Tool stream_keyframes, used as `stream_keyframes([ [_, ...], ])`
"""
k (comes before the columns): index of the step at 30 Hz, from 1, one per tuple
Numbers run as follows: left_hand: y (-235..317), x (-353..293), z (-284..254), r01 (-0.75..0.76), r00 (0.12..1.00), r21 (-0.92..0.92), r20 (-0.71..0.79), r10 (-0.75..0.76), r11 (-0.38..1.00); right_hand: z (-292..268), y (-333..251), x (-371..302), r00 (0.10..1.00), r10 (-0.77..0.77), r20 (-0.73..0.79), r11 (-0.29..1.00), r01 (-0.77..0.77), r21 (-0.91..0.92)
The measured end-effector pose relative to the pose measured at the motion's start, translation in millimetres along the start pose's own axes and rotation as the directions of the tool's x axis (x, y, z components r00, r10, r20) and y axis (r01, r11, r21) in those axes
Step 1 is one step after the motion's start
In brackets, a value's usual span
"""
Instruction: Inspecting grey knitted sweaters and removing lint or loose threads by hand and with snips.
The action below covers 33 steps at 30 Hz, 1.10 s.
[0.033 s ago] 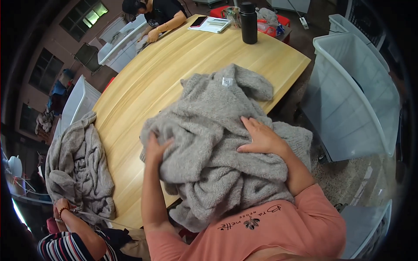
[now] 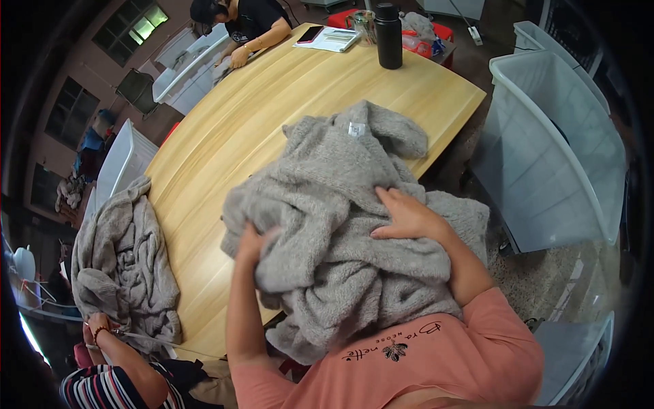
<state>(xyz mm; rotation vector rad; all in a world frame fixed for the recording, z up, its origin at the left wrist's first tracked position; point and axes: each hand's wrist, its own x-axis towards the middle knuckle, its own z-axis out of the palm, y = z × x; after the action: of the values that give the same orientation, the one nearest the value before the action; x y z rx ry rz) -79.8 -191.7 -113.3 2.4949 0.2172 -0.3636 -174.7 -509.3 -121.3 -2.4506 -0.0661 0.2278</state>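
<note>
A bulky grey knitted sweater (image 2: 334,211) lies heaped across the near edge of the table, with a small white label (image 2: 356,129) at its far end. Its lower folds hang toward my body. My right hand (image 2: 411,217) rests flat on the right side of the heap, thumb and fingers apart. At the left side of the same sweater is my left hand (image 2: 252,242), pushed in among the folds. Its thumb is smeared by motion and its fingers are partly hidden, so its grip does not show.
The wooden table (image 2: 218,143) bears a black bottle (image 2: 389,37), a glass jar, papers and a phone at the far end. To the left, a person's hands (image 2: 101,326) touch another grey knit (image 2: 126,262). Another person (image 2: 252,27) works far off. Large white bins (image 2: 545,150) flank the table.
My left hand has moved slightly down and toward me, and the sweater folds around it have shifted. My right hand has hardly moved.
</note>
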Motion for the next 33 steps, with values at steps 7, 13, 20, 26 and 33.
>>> stream_keyframes([
  [7,30.2,-75.4,49.6,-0.573,0.738,-0.669,-0.170,0.653,0.473,41.9,-18.5,62.8,0.750,-0.510,0.421,0.803,0.239,0.546],
  [13,103.3,-132.3,61.2,-0.929,0.306,0.209,-0.029,0.952,0.305,64.7,21.9,48.2,0.965,-0.227,0.130,0.342,-0.046,0.939],
  [20,64.0,-113.5,96.7,-0.794,0.553,0.378,0.123,0.824,0.477,19.1,34.5,42.6,0.822,0.380,-0.425,0.156,0.396,0.905],
  [26,86.3,-120.8,123.3,-0.758,0.463,0.570,0.128,0.877,0.317,-11.8,-43.2,-12.7,0.782,-0.264,-0.564,0.933,0.356,0.058],
  [33,99.7,-143.6,79.6,-0.924,0.355,0.175,0.057,0.933,0.341,19.1,-11.9,33.3,0.836,-0.296,-0.461,0.941,0.338,0.007],
])
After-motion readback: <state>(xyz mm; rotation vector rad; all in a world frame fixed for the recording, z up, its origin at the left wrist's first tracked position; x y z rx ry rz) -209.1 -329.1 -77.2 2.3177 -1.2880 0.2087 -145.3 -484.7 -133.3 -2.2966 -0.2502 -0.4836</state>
